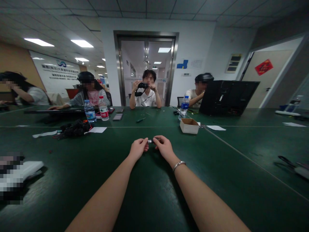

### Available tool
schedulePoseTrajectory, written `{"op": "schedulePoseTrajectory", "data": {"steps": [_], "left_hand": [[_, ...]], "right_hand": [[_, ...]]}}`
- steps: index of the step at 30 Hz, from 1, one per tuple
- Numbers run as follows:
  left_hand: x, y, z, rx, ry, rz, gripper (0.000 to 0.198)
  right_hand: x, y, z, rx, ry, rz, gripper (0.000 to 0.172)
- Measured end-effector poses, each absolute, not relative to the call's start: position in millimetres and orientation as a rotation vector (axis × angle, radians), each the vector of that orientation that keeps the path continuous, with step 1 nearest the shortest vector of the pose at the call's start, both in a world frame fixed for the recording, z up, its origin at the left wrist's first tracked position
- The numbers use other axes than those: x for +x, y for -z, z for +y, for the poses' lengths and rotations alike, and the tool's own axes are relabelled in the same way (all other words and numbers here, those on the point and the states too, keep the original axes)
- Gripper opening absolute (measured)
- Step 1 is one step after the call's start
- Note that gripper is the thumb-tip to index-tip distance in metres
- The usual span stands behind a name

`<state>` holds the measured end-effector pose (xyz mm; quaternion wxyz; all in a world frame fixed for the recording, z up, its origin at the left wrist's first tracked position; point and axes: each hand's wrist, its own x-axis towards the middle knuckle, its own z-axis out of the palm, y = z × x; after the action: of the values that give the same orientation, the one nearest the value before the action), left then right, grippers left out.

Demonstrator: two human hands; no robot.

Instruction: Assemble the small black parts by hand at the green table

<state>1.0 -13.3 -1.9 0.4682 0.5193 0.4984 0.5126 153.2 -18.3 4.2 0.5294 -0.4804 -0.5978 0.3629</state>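
Note:
Between my two hands, just above the green tabletop, is a small silver-and-black stick (150, 141); its exact kind is too small to make out. The thumb and fingers of my left hand (139, 149) pinch its silver end. My right hand (164, 146), with a metal bracelet on the wrist, grips the dark end, and its fingers cover part of it. Both forearms reach forward over the table (149, 193).
Ahead on the right stands an open cardboard box (189, 126) near a water bottle (184, 108). Two bottles (103, 109) and a black cable heap (76, 129) lie left. A screwdriver (141, 120) is beyond my hands. A person (146, 96) opposite holds a camera.

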Motion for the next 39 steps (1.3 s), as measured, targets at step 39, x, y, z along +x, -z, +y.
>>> {"op": "schedulePoseTrajectory", "data": {"steps": [39], "left_hand": [[3, -6, -22, 1.324, -1.202, 1.117, 0.021]], "right_hand": [[152, -5, -19, -1.167, -0.879, -1.416, 0.031]]}}
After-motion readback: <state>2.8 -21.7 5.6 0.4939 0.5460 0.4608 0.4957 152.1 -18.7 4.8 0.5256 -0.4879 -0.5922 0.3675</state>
